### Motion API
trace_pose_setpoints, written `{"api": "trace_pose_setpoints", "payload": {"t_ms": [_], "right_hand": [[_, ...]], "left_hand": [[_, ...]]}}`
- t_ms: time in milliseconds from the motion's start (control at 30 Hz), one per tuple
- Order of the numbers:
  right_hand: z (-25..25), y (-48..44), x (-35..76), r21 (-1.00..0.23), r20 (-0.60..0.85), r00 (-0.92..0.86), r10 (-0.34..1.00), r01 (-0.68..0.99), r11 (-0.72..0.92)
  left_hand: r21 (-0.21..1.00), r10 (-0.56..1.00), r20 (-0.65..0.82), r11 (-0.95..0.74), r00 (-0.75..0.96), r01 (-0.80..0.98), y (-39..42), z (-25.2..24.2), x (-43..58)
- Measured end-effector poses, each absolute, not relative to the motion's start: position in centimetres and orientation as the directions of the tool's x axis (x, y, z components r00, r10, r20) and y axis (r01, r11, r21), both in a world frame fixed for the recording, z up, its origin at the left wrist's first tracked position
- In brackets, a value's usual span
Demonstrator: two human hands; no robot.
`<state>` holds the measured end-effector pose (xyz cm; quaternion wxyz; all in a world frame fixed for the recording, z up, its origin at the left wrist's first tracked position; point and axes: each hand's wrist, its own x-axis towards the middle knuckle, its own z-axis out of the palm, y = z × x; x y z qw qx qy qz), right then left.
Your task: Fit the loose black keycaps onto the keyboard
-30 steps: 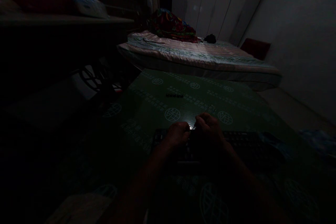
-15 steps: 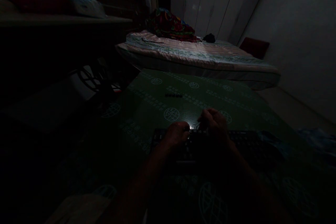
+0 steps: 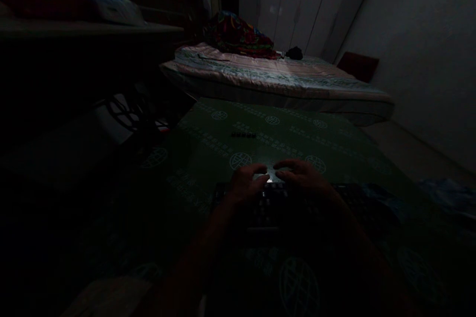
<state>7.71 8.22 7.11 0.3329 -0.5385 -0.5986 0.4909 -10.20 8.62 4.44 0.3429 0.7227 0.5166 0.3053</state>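
Note:
A dark keyboard (image 3: 265,210) lies on the green table (image 3: 201,158), dim in the poor light. Over its upper left part is my left hand (image 3: 247,181), thumb and fingers apart with nothing visible between them. My right hand (image 3: 302,177) faces it from the other side, also open, its thumb and forefinger spread near the keyboard's back edge. A bright reflection shows between the hands. Farther back, several small dark pieces (image 3: 243,134) that look like keycaps stand in a row. My forearms and deep shadow hide much of the keyboard.
A crumpled dark bluish thing (image 3: 385,198) lies by the keyboard's right end. Beyond the table stands a bed (image 3: 282,77) with a red patterned blanket (image 3: 238,34). On the left is a shelf-like surface (image 3: 156,30); cloth (image 3: 449,198) lies at the right.
Both hands have opened their fingers. The right hand was pinched near the keyboard's back edge, with something thin and unclear at its fingertips that no longer shows. The view has shifted slightly.

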Motion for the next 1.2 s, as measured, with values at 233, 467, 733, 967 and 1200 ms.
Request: {"api": "trace_pose_setpoints", "payload": {"t_ms": [233,467,733,967,1200], "right_hand": [[8.2,6.7,7.0,-0.965,-0.203,-0.462,0.863,0.245,-0.095],[8.4,6.3,7.0,-0.994,-0.093,-0.357,0.93,-0.021,-0.107],[9.2,5.3,6.1,-0.921,0.275,-0.458,0.845,0.126,0.368],[8.3,6.2,6.2,-0.722,0.533,-0.29,0.795,0.334,0.606],[6.3,7.2,6.4,-0.837,0.365,-0.131,0.922,0.387,0.387]], "left_hand": [[0.999,0.983,-0.032,0.032,0.181,0.002,8.3,6.2,-10.3],[0.969,0.985,-0.163,0.169,0.048,-0.18,8.4,6.4,-10.3],[0.918,0.946,-0.321,0.322,0.04,-0.231,8.1,6.3,-10.2],[0.967,0.967,-0.247,0.25,0.062,-0.045,8.1,6.3,-10.0],[0.847,0.993,0.04,-0.092,0.11,0.523,8.5,5.1,-10.4]]}}
